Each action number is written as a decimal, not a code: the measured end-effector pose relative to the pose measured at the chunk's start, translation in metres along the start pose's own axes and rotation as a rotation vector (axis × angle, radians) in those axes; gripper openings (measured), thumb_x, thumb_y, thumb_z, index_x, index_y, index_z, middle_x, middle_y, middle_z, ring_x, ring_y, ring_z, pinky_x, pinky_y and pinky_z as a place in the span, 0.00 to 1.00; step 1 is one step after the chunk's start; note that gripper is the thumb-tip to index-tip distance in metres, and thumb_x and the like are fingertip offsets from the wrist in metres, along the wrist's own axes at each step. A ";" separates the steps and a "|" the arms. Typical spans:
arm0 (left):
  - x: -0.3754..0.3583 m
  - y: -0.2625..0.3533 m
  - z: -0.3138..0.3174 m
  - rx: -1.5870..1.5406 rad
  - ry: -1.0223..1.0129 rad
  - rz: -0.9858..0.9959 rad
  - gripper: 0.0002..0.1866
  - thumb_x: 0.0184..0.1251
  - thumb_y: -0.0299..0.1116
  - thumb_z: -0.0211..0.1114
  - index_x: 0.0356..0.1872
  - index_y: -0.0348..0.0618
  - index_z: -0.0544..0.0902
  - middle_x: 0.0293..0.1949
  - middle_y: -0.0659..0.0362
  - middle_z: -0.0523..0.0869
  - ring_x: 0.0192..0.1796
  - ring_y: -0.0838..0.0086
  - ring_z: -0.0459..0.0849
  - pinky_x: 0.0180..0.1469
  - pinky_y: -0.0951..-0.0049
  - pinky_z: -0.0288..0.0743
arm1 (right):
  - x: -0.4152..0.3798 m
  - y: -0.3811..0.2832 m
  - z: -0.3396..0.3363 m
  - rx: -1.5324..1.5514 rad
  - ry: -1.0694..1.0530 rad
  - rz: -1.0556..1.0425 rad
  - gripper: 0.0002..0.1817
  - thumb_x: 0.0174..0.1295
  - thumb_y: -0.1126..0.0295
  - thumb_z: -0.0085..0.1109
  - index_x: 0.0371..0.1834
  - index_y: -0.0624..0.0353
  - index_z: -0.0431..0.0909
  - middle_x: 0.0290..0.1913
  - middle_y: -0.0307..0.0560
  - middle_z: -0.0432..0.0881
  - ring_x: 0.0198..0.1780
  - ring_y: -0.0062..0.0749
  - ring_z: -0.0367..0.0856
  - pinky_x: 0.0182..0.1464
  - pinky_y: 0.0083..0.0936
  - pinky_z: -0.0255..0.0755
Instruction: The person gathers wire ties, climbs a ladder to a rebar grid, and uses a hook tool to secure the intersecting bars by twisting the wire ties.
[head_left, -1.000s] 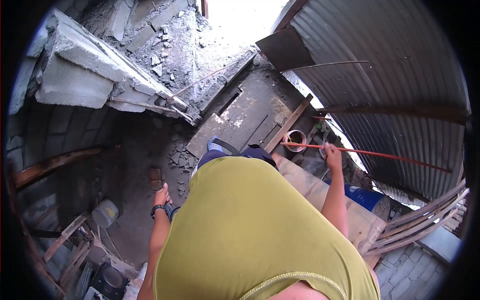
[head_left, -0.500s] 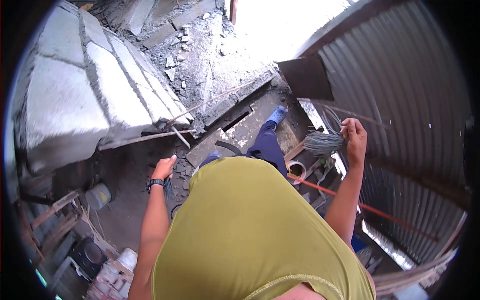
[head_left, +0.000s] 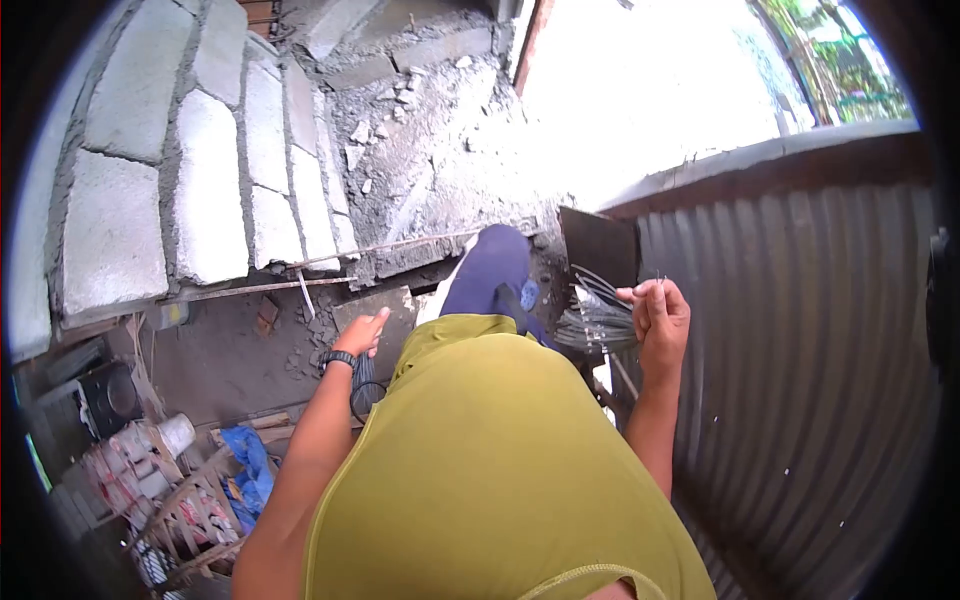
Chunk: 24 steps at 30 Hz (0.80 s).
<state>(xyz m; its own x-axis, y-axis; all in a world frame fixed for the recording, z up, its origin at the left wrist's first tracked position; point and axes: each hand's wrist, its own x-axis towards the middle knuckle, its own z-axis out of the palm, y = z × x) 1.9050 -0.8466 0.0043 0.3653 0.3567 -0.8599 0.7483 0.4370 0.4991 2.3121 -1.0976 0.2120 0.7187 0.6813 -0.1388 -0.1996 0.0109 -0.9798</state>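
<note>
Fingers point(head_left: 678, 300) grip two wire bundles point(head_left: 598, 328): one in right hand point(head_left: 660, 316), another in left hand point(head_left: 360, 336).

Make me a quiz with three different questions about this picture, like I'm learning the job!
1. Pick one. Where is the black wristband?
A) by the right hand
B) by the left hand
C) by both hands

2. True or false? The bundle of thin grey wire lies on the ground, away from both hands.

3. Fill the gap. The grey corrugated metal wall stands on the person's ____ side.

Key:
1. B
2. False; it is at the fingers of the right hand.
3. right
</note>
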 end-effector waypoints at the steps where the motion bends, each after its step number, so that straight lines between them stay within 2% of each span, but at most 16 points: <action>1: 0.004 0.017 0.007 0.019 -0.006 0.019 0.34 0.72 0.62 0.51 0.14 0.45 0.66 0.12 0.64 0.66 0.12 0.76 0.68 0.18 0.70 0.67 | 0.007 0.001 -0.005 0.043 -0.015 -0.043 0.13 0.74 0.63 0.51 0.35 0.60 0.78 0.17 0.28 0.63 0.17 0.09 0.53 0.34 0.13 0.71; 2: 0.007 0.033 0.012 0.008 0.005 0.025 0.34 0.72 0.62 0.51 0.14 0.45 0.66 0.12 0.64 0.66 0.12 0.76 0.68 0.18 0.70 0.67 | 0.010 -0.002 -0.010 0.044 -0.030 -0.049 0.13 0.74 0.63 0.51 0.35 0.60 0.78 0.17 0.28 0.63 0.17 0.09 0.53 0.34 0.13 0.71; 4: 0.016 0.065 0.015 0.232 0.146 0.077 0.36 0.71 0.65 0.50 0.13 0.43 0.66 0.11 0.62 0.68 0.12 0.75 0.72 0.18 0.70 0.67 | 0.017 -0.009 -0.018 0.072 0.046 -0.055 0.14 0.74 0.62 0.51 0.35 0.60 0.78 0.18 0.30 0.66 0.17 0.09 0.53 0.27 0.10 0.63; 5: 0.025 0.075 0.011 0.264 0.149 0.101 0.37 0.70 0.66 0.49 0.13 0.42 0.67 0.11 0.61 0.70 0.11 0.74 0.74 0.18 0.70 0.66 | 0.019 -0.008 -0.025 0.073 0.066 -0.070 0.14 0.74 0.61 0.51 0.35 0.59 0.78 0.20 0.33 0.69 0.17 0.10 0.54 0.23 0.09 0.56; 6: 0.036 0.083 0.006 0.266 0.143 0.135 0.38 0.69 0.67 0.49 0.12 0.43 0.67 0.10 0.61 0.69 0.12 0.74 0.74 0.18 0.70 0.67 | 0.021 -0.011 -0.031 0.074 0.058 -0.075 0.14 0.74 0.61 0.51 0.35 0.59 0.78 0.20 0.33 0.69 0.17 0.10 0.54 0.23 0.09 0.56; 8: 0.059 0.101 -0.004 0.192 0.148 0.126 0.37 0.69 0.68 0.49 0.12 0.44 0.65 0.10 0.62 0.68 0.11 0.73 0.73 0.19 0.70 0.68 | 0.025 -0.016 -0.038 0.061 0.127 -0.104 0.15 0.76 0.61 0.47 0.36 0.59 0.77 0.18 0.28 0.54 0.18 0.12 0.50 0.50 0.31 0.76; 9: 0.071 0.111 -0.009 0.129 0.126 0.130 0.37 0.69 0.68 0.48 0.12 0.46 0.65 0.10 0.62 0.67 0.11 0.73 0.71 0.19 0.70 0.68 | 0.029 -0.017 -0.041 0.089 0.149 -0.114 0.15 0.76 0.61 0.46 0.36 0.59 0.77 0.19 0.30 0.58 0.18 0.14 0.56 0.52 0.32 0.75; 12: 0.100 0.145 -0.019 0.004 0.116 0.148 0.36 0.68 0.69 0.50 0.12 0.47 0.65 0.11 0.62 0.69 0.14 0.73 0.74 0.22 0.69 0.70 | 0.046 -0.008 -0.045 0.142 0.264 -0.094 0.15 0.76 0.61 0.46 0.37 0.59 0.76 0.21 0.32 0.63 0.20 0.17 0.62 0.54 0.31 0.74; 13: 0.108 0.156 -0.020 0.007 0.119 0.148 0.36 0.68 0.69 0.50 0.12 0.47 0.65 0.11 0.62 0.69 0.14 0.73 0.74 0.22 0.69 0.70 | 0.052 -0.006 -0.047 0.173 0.267 -0.056 0.14 0.76 0.62 0.46 0.38 0.59 0.76 0.25 0.36 0.70 0.25 0.21 0.69 0.54 0.28 0.72; 15: 0.129 0.177 -0.026 0.149 0.160 0.196 0.38 0.66 0.71 0.50 0.12 0.45 0.71 0.13 0.60 0.76 0.18 0.71 0.78 0.29 0.68 0.75 | 0.072 -0.001 -0.037 0.168 0.327 -0.049 0.14 0.76 0.62 0.47 0.38 0.60 0.76 0.26 0.37 0.72 0.27 0.22 0.71 0.52 0.28 0.72; 16: 0.142 0.188 -0.031 0.292 0.173 0.178 0.41 0.65 0.73 0.48 0.13 0.42 0.76 0.16 0.57 0.82 0.22 0.69 0.82 0.40 0.68 0.76 | 0.086 0.000 -0.031 0.158 0.384 -0.043 0.13 0.76 0.62 0.47 0.38 0.60 0.76 0.28 0.39 0.74 0.29 0.23 0.73 0.50 0.27 0.72; 17: 0.155 0.199 -0.036 0.329 0.146 0.178 0.42 0.64 0.74 0.47 0.13 0.42 0.78 0.17 0.57 0.83 0.26 0.69 0.84 0.44 0.69 0.76 | 0.102 0.003 -0.027 0.139 0.346 -0.082 0.12 0.75 0.63 0.48 0.39 0.60 0.76 0.30 0.41 0.77 0.34 0.24 0.76 0.46 0.26 0.72; 18: 0.165 0.210 -0.040 0.363 0.118 0.176 0.43 0.64 0.75 0.45 0.14 0.41 0.80 0.17 0.57 0.84 0.29 0.70 0.85 0.48 0.70 0.75 | 0.118 0.006 -0.024 0.141 0.341 -0.093 0.12 0.75 0.63 0.48 0.39 0.60 0.76 0.30 0.41 0.77 0.34 0.24 0.76 0.46 0.26 0.72; 20: 0.193 0.231 -0.056 0.423 0.080 0.194 0.44 0.63 0.76 0.45 0.14 0.41 0.81 0.17 0.58 0.84 0.34 0.69 0.86 0.51 0.69 0.74 | 0.160 0.014 -0.015 0.091 0.349 -0.048 0.13 0.75 0.63 0.49 0.40 0.60 0.77 0.31 0.42 0.78 0.34 0.25 0.77 0.44 0.26 0.73; 22: 0.214 0.256 -0.080 0.347 0.026 0.186 0.44 0.62 0.76 0.46 0.12 0.42 0.82 0.21 0.56 0.86 0.37 0.65 0.86 0.57 0.64 0.72 | 0.208 0.028 -0.007 0.125 0.337 -0.053 0.13 0.75 0.63 0.49 0.40 0.60 0.77 0.31 0.42 0.78 0.34 0.26 0.78 0.43 0.26 0.73; 24: 0.231 0.276 -0.106 0.312 0.087 0.140 0.44 0.62 0.76 0.46 0.12 0.41 0.82 0.23 0.54 0.86 0.39 0.63 0.86 0.58 0.63 0.71 | 0.257 0.033 0.008 0.049 0.405 0.030 0.13 0.75 0.62 0.50 0.39 0.60 0.77 0.31 0.43 0.79 0.32 0.27 0.78 0.41 0.27 0.74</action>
<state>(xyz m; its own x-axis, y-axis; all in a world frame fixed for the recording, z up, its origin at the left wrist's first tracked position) 2.1369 -0.5561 -0.0447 0.4382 0.4701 -0.7662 0.8320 0.1105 0.5436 2.4845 -0.9160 0.1447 0.9142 0.3387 -0.2225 -0.2491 0.0366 -0.9678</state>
